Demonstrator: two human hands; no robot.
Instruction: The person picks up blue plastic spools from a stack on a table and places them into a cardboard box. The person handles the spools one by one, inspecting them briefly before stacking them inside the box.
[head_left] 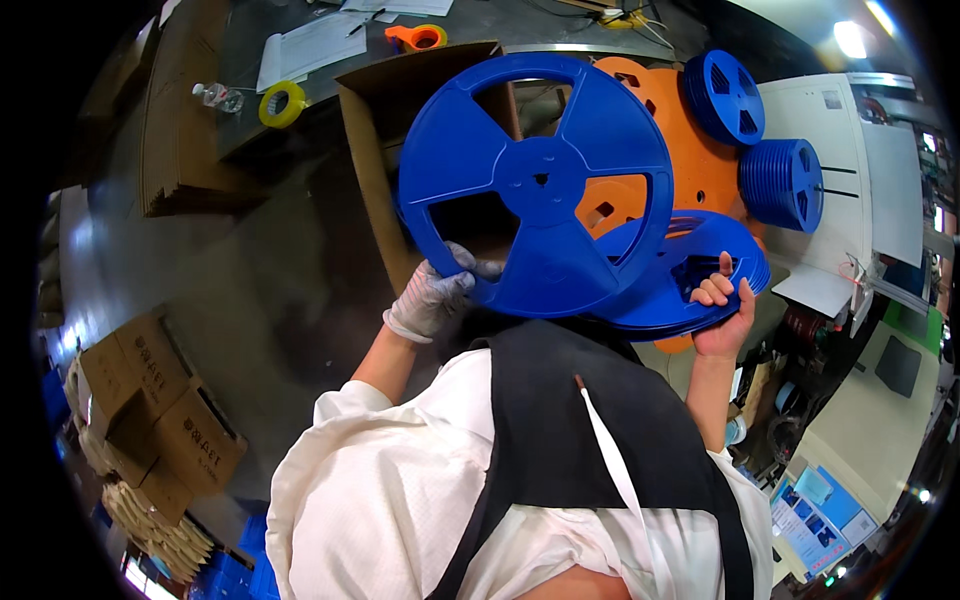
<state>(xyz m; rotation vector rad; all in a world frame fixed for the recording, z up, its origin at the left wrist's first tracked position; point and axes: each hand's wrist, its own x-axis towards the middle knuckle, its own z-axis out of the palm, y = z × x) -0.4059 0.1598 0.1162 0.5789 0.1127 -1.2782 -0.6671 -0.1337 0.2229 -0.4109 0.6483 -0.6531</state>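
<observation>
My left hand [435, 295], in a pale thin glove, grips the lower-left rim of a large blue plastic reel [543, 175], fingers through one of its openings. The reel faces me, tilted up above an open cardboard box [370, 165]. To the right, a stack of similar blue reels [735, 245] lies at a slant, partly behind the held reel. My bare right hand [725, 305] is curled round the near right edge of this stack, with fingers in a window of the top reel.
An orange stand [690, 150] carries two smaller stacks of blue reels [728, 97] [790, 185]. On the grey table [330, 60] lie yellow tape [282, 104], an orange tape dispenser [417, 38], papers and a plastic bottle [217, 97]. Flattened cardboard [180, 120] stands left; cartons [160, 400] sit lower left.
</observation>
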